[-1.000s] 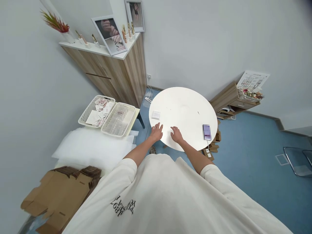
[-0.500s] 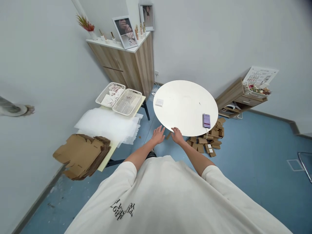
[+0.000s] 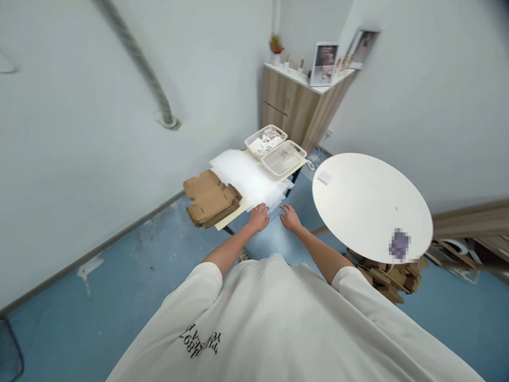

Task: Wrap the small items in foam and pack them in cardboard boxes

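My left hand (image 3: 259, 217) is held out in front of me, fingers apart with nothing in them, near the front edge of a narrow side table (image 3: 233, 216). To its right, my right hand (image 3: 290, 218) also holds nothing, its fingers extended and slightly curled. Closest to both hands is a stack of white, translucent foam sheets (image 3: 248, 178) that overhangs the table edge. Left of the sheets lies a pile of flat brown cardboard boxes (image 3: 212, 201). Whether the left fingertips touch the sheets, I cannot tell.
Two white baskets, one with cards (image 3: 254, 146) and one with clear pieces (image 3: 274, 171), stand at the table's far end. On the right is a round white table (image 3: 366, 196) bearing a phone (image 3: 399, 244). Folded cardboard boxes (image 3: 392, 281) lie beneath it. A wooden cabinet (image 3: 292, 101) stands behind.
My view has swung left, so the side table now lies ahead of my hands and the round table has shifted right. Both hands stay empty and extended.
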Demonstrator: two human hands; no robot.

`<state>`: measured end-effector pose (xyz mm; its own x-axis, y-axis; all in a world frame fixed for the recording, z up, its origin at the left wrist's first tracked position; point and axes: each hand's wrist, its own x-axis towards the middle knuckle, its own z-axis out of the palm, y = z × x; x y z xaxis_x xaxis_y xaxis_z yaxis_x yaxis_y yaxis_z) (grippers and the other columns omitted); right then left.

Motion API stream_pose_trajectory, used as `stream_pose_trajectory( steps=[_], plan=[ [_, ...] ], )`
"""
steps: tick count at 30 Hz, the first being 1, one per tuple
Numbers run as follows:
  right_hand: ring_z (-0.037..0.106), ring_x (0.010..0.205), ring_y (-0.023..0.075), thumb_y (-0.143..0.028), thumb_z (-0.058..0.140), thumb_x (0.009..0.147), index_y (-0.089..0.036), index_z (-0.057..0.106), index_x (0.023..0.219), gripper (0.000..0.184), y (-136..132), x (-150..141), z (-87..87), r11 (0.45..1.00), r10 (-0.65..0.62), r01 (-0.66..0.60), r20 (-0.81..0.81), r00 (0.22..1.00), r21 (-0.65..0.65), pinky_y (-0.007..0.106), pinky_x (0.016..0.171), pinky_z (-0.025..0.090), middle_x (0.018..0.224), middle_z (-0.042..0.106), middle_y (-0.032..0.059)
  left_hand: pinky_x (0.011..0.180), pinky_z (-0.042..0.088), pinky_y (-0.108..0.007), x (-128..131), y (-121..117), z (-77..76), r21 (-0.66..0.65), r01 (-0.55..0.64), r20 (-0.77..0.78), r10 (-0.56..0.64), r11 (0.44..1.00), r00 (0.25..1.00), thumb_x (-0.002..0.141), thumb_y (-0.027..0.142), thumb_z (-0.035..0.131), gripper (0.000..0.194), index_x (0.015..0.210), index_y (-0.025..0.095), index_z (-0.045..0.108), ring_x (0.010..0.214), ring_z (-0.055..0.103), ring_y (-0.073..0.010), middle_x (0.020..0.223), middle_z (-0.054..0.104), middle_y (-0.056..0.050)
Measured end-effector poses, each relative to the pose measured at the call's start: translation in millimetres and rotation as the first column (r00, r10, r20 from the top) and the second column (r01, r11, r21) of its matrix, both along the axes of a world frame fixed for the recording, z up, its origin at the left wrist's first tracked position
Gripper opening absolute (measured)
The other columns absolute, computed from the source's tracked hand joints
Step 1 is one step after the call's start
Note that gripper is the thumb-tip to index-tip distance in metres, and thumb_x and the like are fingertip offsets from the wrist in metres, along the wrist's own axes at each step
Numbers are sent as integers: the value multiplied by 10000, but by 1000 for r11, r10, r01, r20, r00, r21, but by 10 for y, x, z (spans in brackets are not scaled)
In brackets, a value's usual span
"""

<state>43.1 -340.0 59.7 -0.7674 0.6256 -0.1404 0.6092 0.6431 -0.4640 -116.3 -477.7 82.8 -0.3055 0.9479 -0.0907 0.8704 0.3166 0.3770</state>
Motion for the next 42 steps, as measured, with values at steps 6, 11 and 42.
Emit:
stream_pose_trajectory(
  steps=[6, 11, 42],
  plan=[
    [509, 1310, 280, -233, 470, 966, -185, 554, 1423, 467, -572, -1269, 15, 965, 262, -259, -57, 963, 48, 405, 1076, 447, 1477, 501, 136, 1056, 408, -428, -986, -839, 11, 69, -180, -18, 181, 981, 983, 956, 262, 518, 297, 1247, 201, 521, 1228, 531, -280, 1305, 544, -120],
    [527, 1281, 261, -197, 472, 960, -191, 593, 1376, 433, -989, -2099, 17, 882, 465, -456, -56, 884, 121, 388, 1072, 447, 1441, 542, 114, 1085, 384, -453, -1640, -1404, -83, -24, -302, -39, 301, 953, 953, 940, 326, 569, 422, 1325, 173, 493, 1298, 490, -322, 1403, 503, -166],
    [550, 1236, 303, -273, 446, 1000, -172, 595, 1300, 350, -1301, -2931, 28, 792, 500, -599, 437, 748, 120, 437, 1050, 369, 1343, 628, 158, 1181, 131, -703, -2062, -1923, -442, 5, -407, 74, 406, 913, 911, 989, 216, 434, 361, 1083, 310, 770, 1416, 379, -349, 1375, 607, -84]
  ],
)
